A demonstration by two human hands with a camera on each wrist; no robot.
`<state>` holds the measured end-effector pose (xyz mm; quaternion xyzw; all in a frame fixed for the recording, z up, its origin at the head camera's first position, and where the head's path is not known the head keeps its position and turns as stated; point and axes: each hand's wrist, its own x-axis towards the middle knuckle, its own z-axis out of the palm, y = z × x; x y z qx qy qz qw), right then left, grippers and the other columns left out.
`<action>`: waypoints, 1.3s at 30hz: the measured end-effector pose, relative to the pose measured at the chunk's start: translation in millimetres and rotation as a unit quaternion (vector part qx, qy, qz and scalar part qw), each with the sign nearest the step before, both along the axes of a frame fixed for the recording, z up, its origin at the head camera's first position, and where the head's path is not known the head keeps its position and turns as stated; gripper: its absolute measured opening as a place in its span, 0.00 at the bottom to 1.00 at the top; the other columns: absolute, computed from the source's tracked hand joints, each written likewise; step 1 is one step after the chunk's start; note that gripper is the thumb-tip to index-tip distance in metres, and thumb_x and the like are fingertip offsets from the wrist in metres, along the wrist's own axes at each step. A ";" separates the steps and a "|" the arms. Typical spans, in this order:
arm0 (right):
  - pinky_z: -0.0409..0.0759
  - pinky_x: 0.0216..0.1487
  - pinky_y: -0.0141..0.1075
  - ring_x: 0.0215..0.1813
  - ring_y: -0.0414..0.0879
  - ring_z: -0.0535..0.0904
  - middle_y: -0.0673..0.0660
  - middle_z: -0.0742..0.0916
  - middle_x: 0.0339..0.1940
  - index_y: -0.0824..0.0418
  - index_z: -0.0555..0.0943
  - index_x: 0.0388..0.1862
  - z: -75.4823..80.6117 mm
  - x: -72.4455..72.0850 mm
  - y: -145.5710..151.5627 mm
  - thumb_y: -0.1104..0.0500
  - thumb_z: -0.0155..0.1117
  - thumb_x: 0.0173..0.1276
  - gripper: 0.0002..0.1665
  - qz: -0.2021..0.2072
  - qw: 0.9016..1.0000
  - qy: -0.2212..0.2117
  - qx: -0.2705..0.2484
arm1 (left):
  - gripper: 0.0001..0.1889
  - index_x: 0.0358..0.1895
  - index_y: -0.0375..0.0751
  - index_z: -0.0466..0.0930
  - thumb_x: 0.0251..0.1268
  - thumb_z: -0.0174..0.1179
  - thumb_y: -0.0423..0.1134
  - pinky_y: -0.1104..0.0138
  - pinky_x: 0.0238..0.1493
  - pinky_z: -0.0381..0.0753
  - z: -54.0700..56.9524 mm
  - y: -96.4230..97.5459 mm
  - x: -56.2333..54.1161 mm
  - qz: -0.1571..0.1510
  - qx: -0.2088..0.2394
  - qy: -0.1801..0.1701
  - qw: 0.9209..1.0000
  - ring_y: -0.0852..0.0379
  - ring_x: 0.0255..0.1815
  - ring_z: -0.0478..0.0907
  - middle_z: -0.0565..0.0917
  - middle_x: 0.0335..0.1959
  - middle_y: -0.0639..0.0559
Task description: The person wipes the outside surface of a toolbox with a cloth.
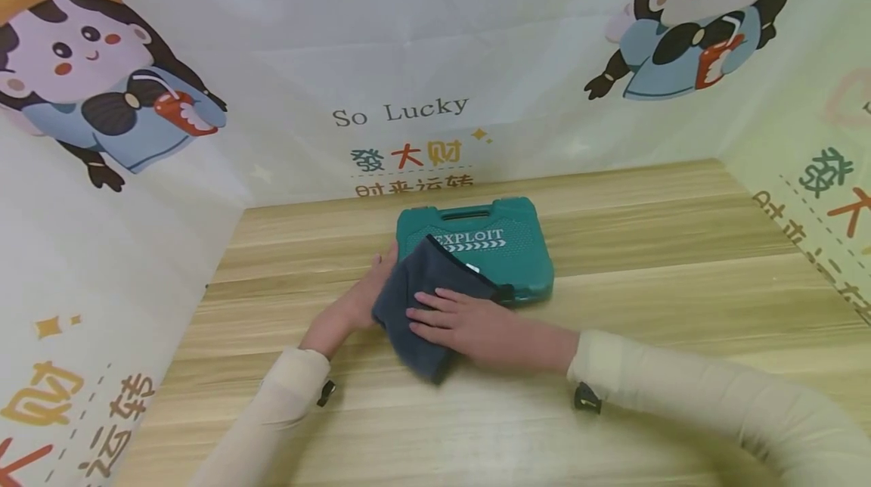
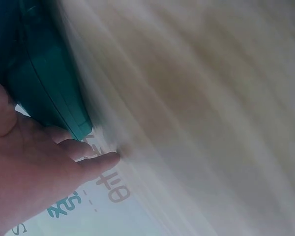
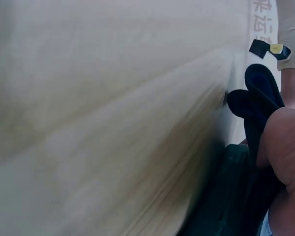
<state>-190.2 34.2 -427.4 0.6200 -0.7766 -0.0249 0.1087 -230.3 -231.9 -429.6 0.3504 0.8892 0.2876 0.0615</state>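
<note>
A green plastic carrying case (image 1: 520, 264) marked "EXPLOIT" lies flat on the wooden table, its handle at the far side. Over its near left part is a dark blue-grey cloth (image 1: 408, 298) with a black edge. My right hand (image 1: 469, 324) presses on the cloth with fingers extended and spread; its thumb is hidden in the head view. Folds of the cloth (image 3: 258, 98) stick up beside that hand in the right wrist view. At the case's left side, my left hand (image 1: 367, 290) touches it, and extended fingers (image 2: 101, 166) reach along its side wall.
The table (image 1: 646, 245) has pale wood grain. A white printed cloth backdrop (image 1: 306, 79) with cartoon figures and lettering stands behind it and along both sides. Small black clips (image 1: 587, 398) sit at the wrists below the cream sleeves (image 1: 708, 389).
</note>
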 end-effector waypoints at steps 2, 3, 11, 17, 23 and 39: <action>0.45 0.78 0.44 0.81 0.54 0.51 0.58 0.66 0.79 0.61 0.66 0.79 -0.6 -2.3 1.3 0.65 0.51 0.80 0.30 0.012 1.000 0.009 0.003 | 0.58 0.74 0.12 0.41 0.71 0.53 0.67 0.34 0.71 0.36 -0.9 -1.4 -0.8 -0.005 0.000 0.000 1.000 0.20 0.75 0.39 0.39 0.74 0.15; 0.45 0.78 0.44 0.81 0.54 0.52 0.58 0.66 0.79 0.61 0.66 0.79 -0.9 -3.3 1.6 0.64 0.52 0.80 0.30 0.017 1.000 0.012 0.004 | 0.58 0.74 0.11 0.40 0.71 0.54 0.66 0.34 0.71 0.36 -1.2 -1.7 -1.0 -0.006 -0.001 0.001 1.000 0.20 0.75 0.39 0.39 0.74 0.15; 0.47 0.78 0.44 0.80 0.52 0.54 0.56 0.67 0.79 0.60 0.68 0.78 0.0 -10.9 5.9 0.59 0.54 0.80 0.30 0.048 0.996 0.062 0.033 | 0.40 0.75 0.15 0.35 0.80 0.50 0.38 0.41 0.74 0.40 1.2 4.9 4.8 0.068 -0.029 -0.032 0.997 0.22 0.76 0.37 0.40 0.77 0.21; 0.50 0.77 0.44 0.79 0.50 0.57 0.54 0.71 0.77 0.58 0.71 0.76 3.7 -15.4 7.6 0.55 0.54 0.81 0.28 0.070 0.989 0.117 0.060 | 0.34 0.76 0.17 0.35 0.84 0.41 0.36 0.44 0.75 0.41 4.6 8.8 7.1 0.095 -0.038 -0.039 0.994 0.23 0.76 0.36 0.42 0.78 0.23; 0.48 0.77 0.43 0.80 0.49 0.56 0.52 0.70 0.77 0.56 0.71 0.76 8.3 -17.5 11.2 0.55 0.53 0.81 0.27 0.070 0.986 0.125 0.088 | 0.32 0.77 0.18 0.34 0.85 0.38 0.35 0.43 0.75 0.43 5.3 8.9 5.4 0.098 -0.048 -0.037 0.993 0.21 0.76 0.36 0.42 0.78 0.24; 0.51 0.77 0.43 0.78 0.50 0.59 0.53 0.73 0.75 0.57 0.74 0.74 5.4 -18.6 37.4 0.58 0.58 0.79 0.27 0.078 0.989 0.100 0.070 | 0.35 0.78 0.22 0.32 0.87 0.37 0.42 0.46 0.75 0.45 10.1 11.1 3.9 0.118 -0.059 -0.062 0.989 0.26 0.77 0.37 0.41 0.80 0.29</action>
